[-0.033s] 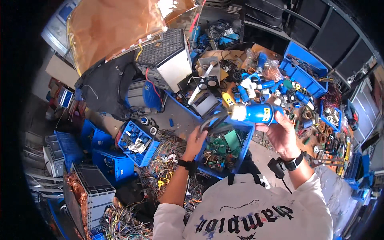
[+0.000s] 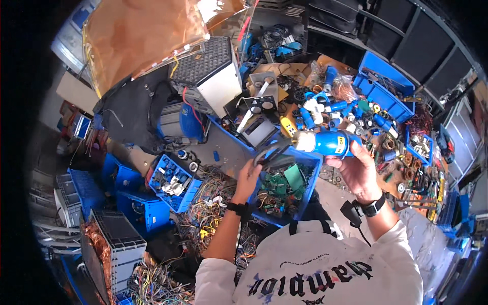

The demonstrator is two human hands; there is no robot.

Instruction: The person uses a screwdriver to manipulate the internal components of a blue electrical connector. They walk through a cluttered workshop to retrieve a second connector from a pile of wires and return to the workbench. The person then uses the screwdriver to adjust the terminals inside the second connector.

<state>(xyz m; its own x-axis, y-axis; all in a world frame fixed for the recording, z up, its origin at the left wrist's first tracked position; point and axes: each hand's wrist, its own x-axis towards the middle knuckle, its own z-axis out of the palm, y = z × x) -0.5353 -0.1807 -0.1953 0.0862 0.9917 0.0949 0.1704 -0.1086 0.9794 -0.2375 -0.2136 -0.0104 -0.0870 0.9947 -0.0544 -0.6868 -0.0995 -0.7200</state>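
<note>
My right hand (image 2: pixel 360 177) is closed round a blue cylindrical industrial plug (image 2: pixel 328 143) with a white end and a yellow label, held sideways with the white end pointing left. A black cable (image 2: pixel 274 150) loops down from that end, and my left hand (image 2: pixel 247 177) has its fingers closed on it. Below the plug stands a blue bin (image 2: pixel 310 193) of green circuit boards. Just beyond the white end lies a yellow part (image 2: pixel 287 126) among a pile of blue and white connectors (image 2: pixel 305 118).
At left are blue bins (image 2: pixel 143 216), a bin of small parts (image 2: pixel 189 199) and tangled wires (image 2: pixel 211 193). Behind are a white box-shaped unit (image 2: pixel 226 84) and a copper-coloured sheet (image 2: pixel 142 35). At right stand a blue crate (image 2: pixel 376 94) and a table (image 2: pixel 401 189) crowded with scrap.
</note>
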